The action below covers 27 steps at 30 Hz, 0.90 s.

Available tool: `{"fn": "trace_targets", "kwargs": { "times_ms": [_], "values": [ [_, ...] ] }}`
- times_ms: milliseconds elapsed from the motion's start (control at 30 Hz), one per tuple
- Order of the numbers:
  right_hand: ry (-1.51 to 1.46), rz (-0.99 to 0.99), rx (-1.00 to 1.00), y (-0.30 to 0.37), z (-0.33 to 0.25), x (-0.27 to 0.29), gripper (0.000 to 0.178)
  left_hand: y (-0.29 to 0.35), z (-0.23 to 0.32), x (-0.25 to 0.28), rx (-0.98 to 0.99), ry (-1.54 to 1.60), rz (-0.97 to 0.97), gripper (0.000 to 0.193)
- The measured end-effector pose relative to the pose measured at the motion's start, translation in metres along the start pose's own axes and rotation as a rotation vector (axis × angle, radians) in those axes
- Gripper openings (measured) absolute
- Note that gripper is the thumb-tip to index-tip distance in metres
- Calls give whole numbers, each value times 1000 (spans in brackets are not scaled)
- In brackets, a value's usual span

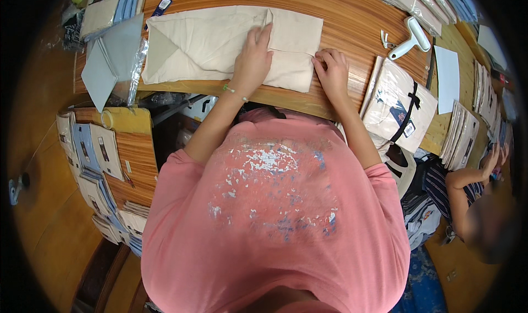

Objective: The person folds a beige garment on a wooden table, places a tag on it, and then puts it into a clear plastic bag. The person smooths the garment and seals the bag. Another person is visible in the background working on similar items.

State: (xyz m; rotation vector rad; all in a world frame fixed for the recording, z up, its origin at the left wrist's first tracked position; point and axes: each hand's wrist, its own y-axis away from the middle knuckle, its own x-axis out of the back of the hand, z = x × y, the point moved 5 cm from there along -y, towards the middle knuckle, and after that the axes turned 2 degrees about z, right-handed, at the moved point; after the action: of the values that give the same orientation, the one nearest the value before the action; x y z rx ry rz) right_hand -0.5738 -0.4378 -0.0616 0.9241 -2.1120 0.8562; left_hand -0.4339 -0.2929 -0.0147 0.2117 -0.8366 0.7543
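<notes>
— What have the hands got from where you sit?

— I see both on a cream folded cloth [220,43] that lies flat along the wooden worktop [352,16], right in front of the person in the pink shirt [275,214]. The left hand [253,60] lies palm down on the cloth, fingers together and stretched toward the folded flap at its right end. Its grip is flat and spread, clamped on nothing, just pressing.

— And the other one?

— The right hand [331,71] sits at the cloth's right edge near the front corner. Its fingertips are curled down onto the hem there; I cannot tell whether they pinch the fabric or only rest on it.

— What lies around them?

— To the right, near the worktop's edge, a packed garment in a clear bag [399,107] with a dark ribbon. Beyond it a white handheld tool [411,38] and a white sheet [447,76]. At the left end, grey folded cloth [107,63] in clear wrapping, and more packed stacks [91,159] on a lower surface. Another person's arm [467,178] shows at the far right, well apart from the cloth.
</notes>
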Motion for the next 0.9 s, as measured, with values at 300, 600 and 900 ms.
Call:
{"fn": "trace_targets", "kwargs": {
  "times_ms": [300, 600, 900],
  "values": [
    [13, -36, 24, 8, -14, 3, 7, -8, -9, -73, -271, -311, -126, 57],
    [171, -36, 277, -45, 10, 13, 46, 52, 29, -68, -211, -144, -117, 88],
    [322, -547, 984, -108, -13, -32, 62, 58, 0, -73, -87, -243, -82, 81]
  ]
}}
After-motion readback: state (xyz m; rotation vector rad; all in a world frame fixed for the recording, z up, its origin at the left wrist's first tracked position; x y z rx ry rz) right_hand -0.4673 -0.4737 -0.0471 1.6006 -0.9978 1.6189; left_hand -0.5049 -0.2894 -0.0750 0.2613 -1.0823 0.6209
